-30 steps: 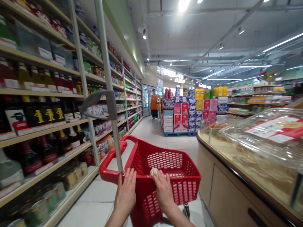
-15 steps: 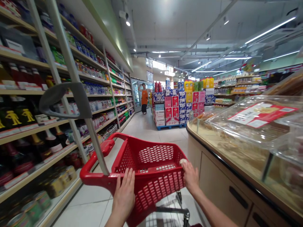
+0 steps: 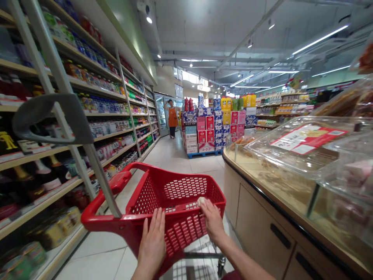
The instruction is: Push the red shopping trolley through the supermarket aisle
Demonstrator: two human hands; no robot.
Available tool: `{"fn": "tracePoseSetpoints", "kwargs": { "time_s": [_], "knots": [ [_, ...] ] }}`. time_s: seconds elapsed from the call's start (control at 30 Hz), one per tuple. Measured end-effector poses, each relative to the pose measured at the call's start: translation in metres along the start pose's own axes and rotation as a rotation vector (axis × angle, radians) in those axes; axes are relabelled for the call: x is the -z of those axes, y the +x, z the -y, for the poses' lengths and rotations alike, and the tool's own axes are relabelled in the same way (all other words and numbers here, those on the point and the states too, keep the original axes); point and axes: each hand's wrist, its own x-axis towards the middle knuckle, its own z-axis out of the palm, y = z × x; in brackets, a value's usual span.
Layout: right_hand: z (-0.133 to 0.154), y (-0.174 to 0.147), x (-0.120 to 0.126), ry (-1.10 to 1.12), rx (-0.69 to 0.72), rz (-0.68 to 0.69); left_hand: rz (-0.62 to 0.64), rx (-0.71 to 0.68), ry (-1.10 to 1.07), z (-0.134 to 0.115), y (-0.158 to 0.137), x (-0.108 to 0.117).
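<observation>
head view: a red plastic shopping cart with perforated walls sits low in the middle of the aisle, its basket empty and its grey handle pole rising to the upper left. the left hand lies flat and open on the cart's near rim, fingers spread. the right hand rests on the same rim nearer its right corner, fingers curled around a small white wad. the cart's left edge is near the bottle shelves; its right corner is just beside the glass-topped counter. ahead, pale floor tiles run open to a pallet of stacked boxes, and a person in orange stands far off.
</observation>
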Motion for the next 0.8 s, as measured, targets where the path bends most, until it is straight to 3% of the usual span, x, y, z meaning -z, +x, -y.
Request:
{"fn": "tracePoseSetpoints", "kwargs": {
  "time_s": [0.07, 0.17, 0.2, 0.23, 0.33, 0.37, 0.4, 0.5, 0.53, 0.57, 0.7, 0.77, 0.8],
  "knots": [
    [-0.003, 0.0, 0.003, -0.005, 0.025, 0.022, -0.009, -0.016, 0.0, 0.0, -0.001, -0.002],
    [-0.008, 0.001, 0.009, -0.08, -0.307, 0.014, -0.014, -0.005, -0.01, -0.001, -0.002, -0.003],
    [-0.007, 0.0, 0.009, -0.088, -0.357, 0.014, -0.012, 0.003, -0.014, -0.002, -0.002, -0.004],
    [-0.004, 0.0, 0.009, -0.08, -0.326, 0.024, -0.012, 0.01, -0.018, -0.003, -0.003, -0.004],
    [0.006, -0.002, 0.009, -0.012, 0.013, 0.083, -0.016, 0.003, -0.02, -0.004, -0.004, -0.003],
    [0.006, -0.003, 0.009, -0.005, 0.062, 0.09, -0.016, -0.005, -0.02, -0.004, -0.005, -0.002],
    [0.003, -0.003, 0.01, -0.013, 0.03, 0.086, -0.013, -0.013, -0.02, -0.004, -0.005, -0.001],
    [-0.009, -0.002, 0.014, -0.077, -0.325, 0.034, -0.007, -0.018, -0.024, -0.004, -0.006, 0.0],
    [-0.011, -0.002, 0.014, -0.081, -0.383, 0.02, -0.008, -0.015, -0.026, -0.005, -0.006, 0.0],
    [-0.01, -0.001, 0.014, -0.071, -0.366, 0.012, -0.012, -0.012, -0.03, -0.006, -0.006, 0.0],
    [0.001, 0.0, 0.013, 0.002, 0.051, 0.057, -0.025, -0.013, -0.061, -0.011, -0.008, -0.002],
    [-0.002, -0.002, 0.011, -0.031, -0.013, 0.046, -0.053, -0.047, -0.085, -0.008, -0.013, -0.002],
    [-0.006, -0.004, 0.008, -0.061, -0.165, 0.011, -0.084, -0.083, -0.1, -0.003, -0.016, -0.001]
  ]
}}
